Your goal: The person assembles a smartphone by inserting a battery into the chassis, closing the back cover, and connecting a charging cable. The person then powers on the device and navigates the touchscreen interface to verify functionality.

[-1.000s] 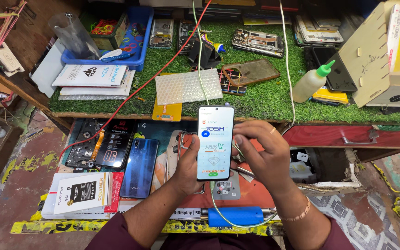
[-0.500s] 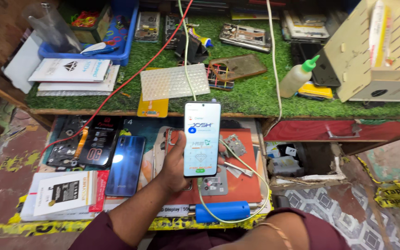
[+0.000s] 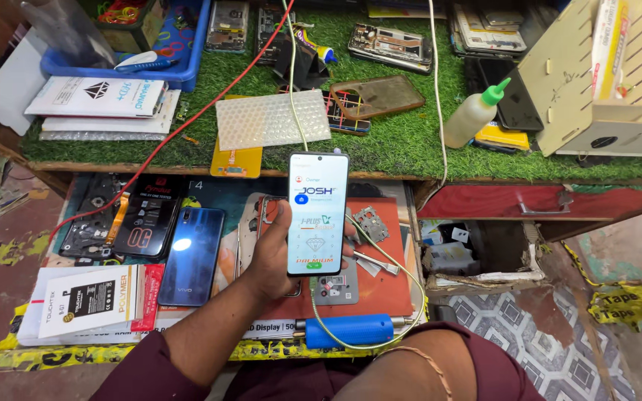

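Right now the left hand (image 3: pixel 273 256) is gripping a smartphone (image 3: pixel 318 213) upright above the orange mat (image 3: pixel 380 286), fingers wrapped round its edges, the lit screen facing up with a cable (image 3: pixel 399 267) running from it. Only the right forearm is showing at the bottom edge; I cannot tell what the right hand is doing. Judging by the glowing display, the phone is already assembled and powering on; loose parts, a blue phone (image 3: pixel 191 256) and a blue tool (image 3: pixel 351 330) are lying around on the counter (image 3: pixel 410 148), so checking seems to be remaining.
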